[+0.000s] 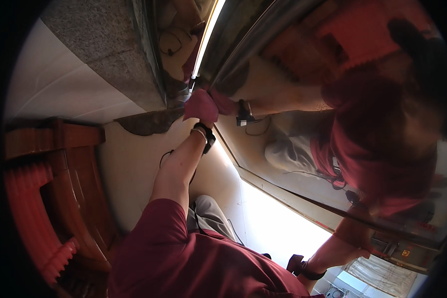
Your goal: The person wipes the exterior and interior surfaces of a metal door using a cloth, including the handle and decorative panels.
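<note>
My left hand (pixel 203 108) reaches forward, wrapped in or holding a pink cloth (pixel 199 106), which hides its fingers. The cloth touches the far edge of a large glossy panel (pixel 260 149), near a dark narrow gap. The panel mirrors my arm, the cloth and my dark red shirt. At the lower right my right hand (pixel 339 255) lies against the panel's lower edge; its fingers are partly hidden and blend with their reflection. A metal latch-like fitting (pixel 391 249) is beside it. Both wrists carry dark bands.
A bright strip (pixel 208 35) runs up beyond the cloth. A speckled stone slab (pixel 100 44) lies at the upper left. Wooden furniture (pixel 85 186) with red ruffled fabric (pixel 26 208) stands at the left. A pale curtain (pixel 383 273) shows at the lower right.
</note>
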A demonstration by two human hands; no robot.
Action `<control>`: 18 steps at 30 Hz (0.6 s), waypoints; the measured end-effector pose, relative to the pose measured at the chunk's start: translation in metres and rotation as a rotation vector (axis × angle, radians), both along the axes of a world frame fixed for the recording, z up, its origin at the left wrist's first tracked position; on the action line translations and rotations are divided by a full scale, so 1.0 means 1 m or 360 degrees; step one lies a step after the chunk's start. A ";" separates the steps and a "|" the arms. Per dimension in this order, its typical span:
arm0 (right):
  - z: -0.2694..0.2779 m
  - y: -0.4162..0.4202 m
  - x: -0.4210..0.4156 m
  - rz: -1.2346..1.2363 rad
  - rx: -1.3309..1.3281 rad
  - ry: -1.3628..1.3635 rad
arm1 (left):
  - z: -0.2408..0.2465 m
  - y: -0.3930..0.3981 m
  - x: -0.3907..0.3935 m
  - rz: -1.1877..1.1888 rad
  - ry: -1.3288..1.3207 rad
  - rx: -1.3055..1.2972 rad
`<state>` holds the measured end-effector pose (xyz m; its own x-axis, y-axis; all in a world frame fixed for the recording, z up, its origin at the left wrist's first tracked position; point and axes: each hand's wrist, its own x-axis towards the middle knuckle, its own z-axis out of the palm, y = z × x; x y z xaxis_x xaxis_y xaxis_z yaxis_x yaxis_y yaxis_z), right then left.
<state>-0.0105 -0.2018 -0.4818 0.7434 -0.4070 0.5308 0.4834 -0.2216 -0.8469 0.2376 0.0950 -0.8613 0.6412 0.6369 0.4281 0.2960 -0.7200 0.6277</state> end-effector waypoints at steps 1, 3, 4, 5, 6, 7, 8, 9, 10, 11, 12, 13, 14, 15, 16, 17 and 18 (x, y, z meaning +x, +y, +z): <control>0.001 0.000 0.004 0.0016 -0.0002 0.0013 | -0.021 -0.012 -0.004 0.0008 -0.0328 -0.0135; 0.001 0.000 0.002 -0.0008 -0.0008 0.0009 | -0.026 -0.033 -0.013 -0.0210 -0.1007 -0.0573; 0.001 0.000 0.002 -0.0015 -0.0009 0.0010 | -0.019 -0.042 -0.028 -0.0247 -0.0459 -0.0504; 0.003 -0.002 0.001 -0.0004 0.0002 0.0009 | -0.007 -0.046 -0.045 -0.0316 0.0140 -0.0288; 0.004 -0.003 0.004 0.0005 -0.0004 0.0025 | 0.005 -0.051 -0.062 -0.0460 0.0641 -0.0045; 0.006 -0.003 0.006 0.0021 -0.0013 0.0038 | 0.013 -0.040 -0.074 -0.0578 0.0282 -0.0516; 0.007 0.001 -0.011 -0.0083 -0.0034 0.0010 | 0.028 -0.040 -0.076 -0.0826 -0.0113 -0.0974; 0.008 0.002 -0.013 -0.0071 -0.0051 0.0020 | 0.033 -0.025 -0.075 -0.0847 0.0107 -0.0766; 0.007 0.001 -0.008 -0.0041 -0.0059 0.0036 | 0.033 -0.005 -0.069 -0.0849 0.0325 -0.0554; 0.008 0.001 -0.004 -0.0007 -0.0076 0.0051 | 0.030 0.014 -0.058 -0.0852 0.0541 -0.0352; 0.009 0.002 -0.001 0.0013 -0.0102 0.0068 | 0.020 0.030 -0.045 -0.0870 0.0751 -0.0154; 0.009 0.004 0.001 0.0037 -0.0132 0.0086 | 0.004 0.042 -0.036 -0.0887 0.0969 0.0033; 0.009 0.006 0.005 0.0056 -0.0167 0.0104 | -0.022 0.052 -0.029 -0.0912 0.0491 -0.0367; 0.010 0.007 0.005 0.0078 -0.0196 0.0115 | -0.038 0.055 -0.024 -0.0895 0.0403 -0.0537; 0.010 0.006 0.008 0.0094 -0.0220 0.0127 | -0.044 0.051 -0.017 -0.0830 0.0524 -0.0616; 0.010 0.004 0.006 0.0108 -0.0233 0.0130 | -0.054 0.041 -0.013 -0.0786 0.0616 -0.0638; 0.009 0.004 0.002 0.0087 -0.0252 0.0126 | -0.065 0.024 -0.011 -0.0777 0.0650 -0.0641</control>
